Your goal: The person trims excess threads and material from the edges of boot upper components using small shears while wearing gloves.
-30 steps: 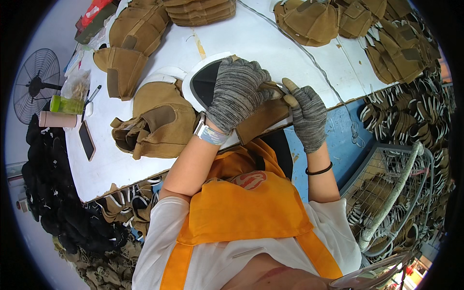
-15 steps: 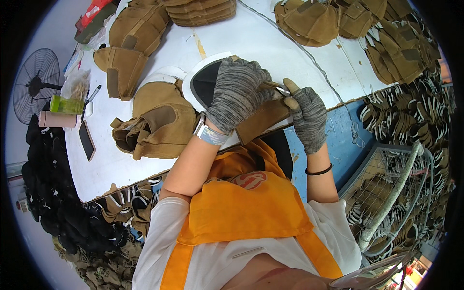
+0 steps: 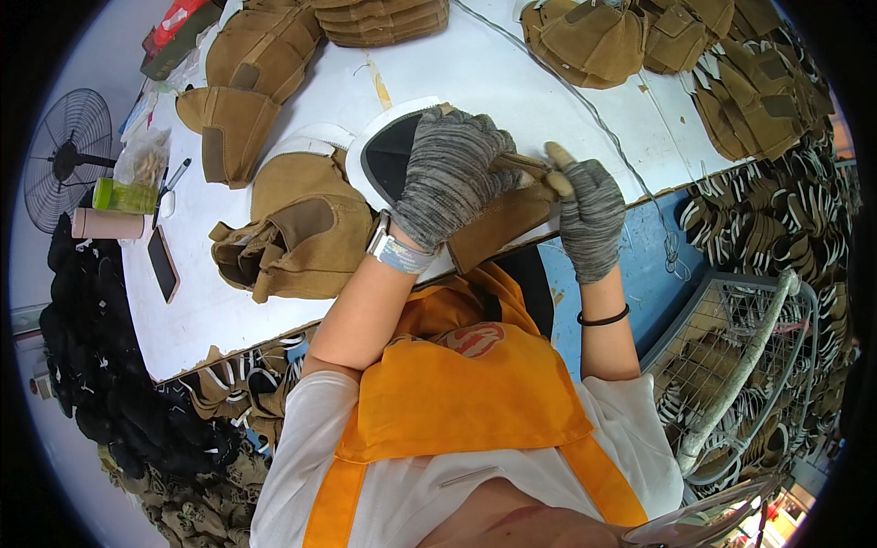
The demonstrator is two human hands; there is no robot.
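Note:
My left hand, in a grey knitted glove, grips a brown shoe upper at the table's near edge. The upper's toe end, with a black lining and a white rim, points away to the left. My right hand, gloved alike with tan fingertips, is at the upper's right end. One finger is raised while the others curl closed by the brown edge; what they hold is hidden. Close to my left forearm rests another brown shoe upper.
Stacked brown uppers stand at the far left, more uppers at the far right. A grey cable crosses the white table. A phone and a green-lidded jar lie left. A wire basket cart stands right.
My right hand has shifted slightly right and down, away from my left. The small silver tool that showed at its fingertips is out of sight. My left hand has barely moved.

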